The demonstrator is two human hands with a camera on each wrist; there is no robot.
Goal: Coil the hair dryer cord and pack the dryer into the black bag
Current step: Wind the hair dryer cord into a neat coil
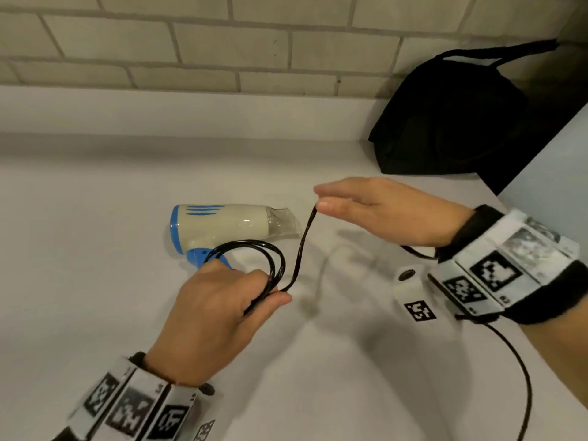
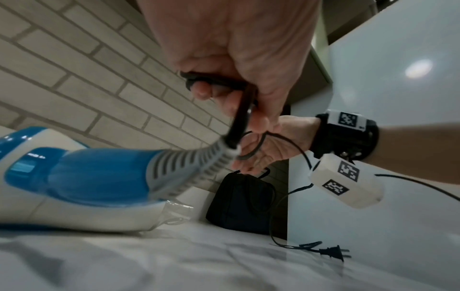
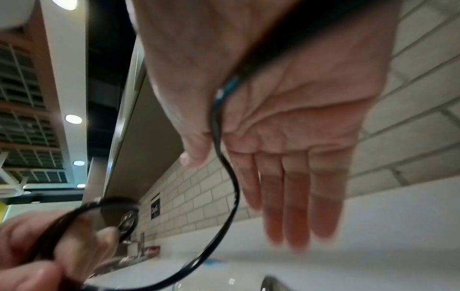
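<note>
Coiling is the step in hand. My left hand (image 1: 219, 308) grips a few finished loops of the black cord (image 1: 300, 246) beside the blue handle of the hair dryer (image 1: 222, 226), which lies on the white worktop (image 1: 95, 249). My right hand (image 1: 388, 211) has straight fingers, the cord running between thumb and palm. The plug (image 2: 333, 253) lies loose on the worktop, so more loops seem due: feed slack across, lay it on the bundle. The black bag (image 1: 445, 122) waits against the wall, well apart.
</note>
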